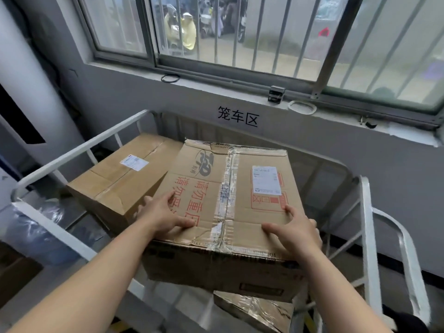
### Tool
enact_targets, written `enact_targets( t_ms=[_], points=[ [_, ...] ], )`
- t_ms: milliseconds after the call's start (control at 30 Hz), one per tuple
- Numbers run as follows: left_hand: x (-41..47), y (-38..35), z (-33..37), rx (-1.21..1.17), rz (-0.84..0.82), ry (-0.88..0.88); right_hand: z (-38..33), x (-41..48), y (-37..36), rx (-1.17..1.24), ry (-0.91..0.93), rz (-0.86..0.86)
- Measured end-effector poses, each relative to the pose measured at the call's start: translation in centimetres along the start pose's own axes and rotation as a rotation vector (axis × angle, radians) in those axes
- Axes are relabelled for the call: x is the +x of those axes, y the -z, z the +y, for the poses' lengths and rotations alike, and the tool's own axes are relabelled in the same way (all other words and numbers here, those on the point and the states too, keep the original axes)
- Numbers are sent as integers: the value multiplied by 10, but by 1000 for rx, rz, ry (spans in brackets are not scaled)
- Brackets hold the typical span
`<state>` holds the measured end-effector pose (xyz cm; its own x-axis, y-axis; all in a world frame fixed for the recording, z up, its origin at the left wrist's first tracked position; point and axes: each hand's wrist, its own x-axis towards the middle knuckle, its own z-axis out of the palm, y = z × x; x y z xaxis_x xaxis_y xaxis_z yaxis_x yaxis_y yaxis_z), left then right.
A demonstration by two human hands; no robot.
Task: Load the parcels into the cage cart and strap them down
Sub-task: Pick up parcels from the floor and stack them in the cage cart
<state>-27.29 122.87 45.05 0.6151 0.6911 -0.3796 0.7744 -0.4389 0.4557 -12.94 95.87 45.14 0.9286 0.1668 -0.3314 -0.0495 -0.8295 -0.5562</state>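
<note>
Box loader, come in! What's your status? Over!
Left grip and right grip holding printed box over cage cart. Plain box inside. Wrapped parcel underneath.

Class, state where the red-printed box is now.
The red-printed box is centre frame in the head view, over the cage cart, held by the left hand and right hand. A plain box lies at its left, a taped parcel below.

Bottom parcel [254,313] mostly hidden under top box [245,212]; label [266,180] txt too small to read.
</note>
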Motion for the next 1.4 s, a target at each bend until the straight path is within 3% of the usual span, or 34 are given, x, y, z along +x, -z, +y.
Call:
enact_targets(
  t_ms=[633, 900, 1400],
  points=[
    [210, 12, -99, 161, -229, -72, -94, 51, -182, 31, -352, 3],
    [256, -9, -124, 216, -249, -13, -95, 79, -240, 81, -401, -69],
    [291, -41, -153, 291, -259, 11, -87, 101, -295, -34, -479, -158]
  ],
)
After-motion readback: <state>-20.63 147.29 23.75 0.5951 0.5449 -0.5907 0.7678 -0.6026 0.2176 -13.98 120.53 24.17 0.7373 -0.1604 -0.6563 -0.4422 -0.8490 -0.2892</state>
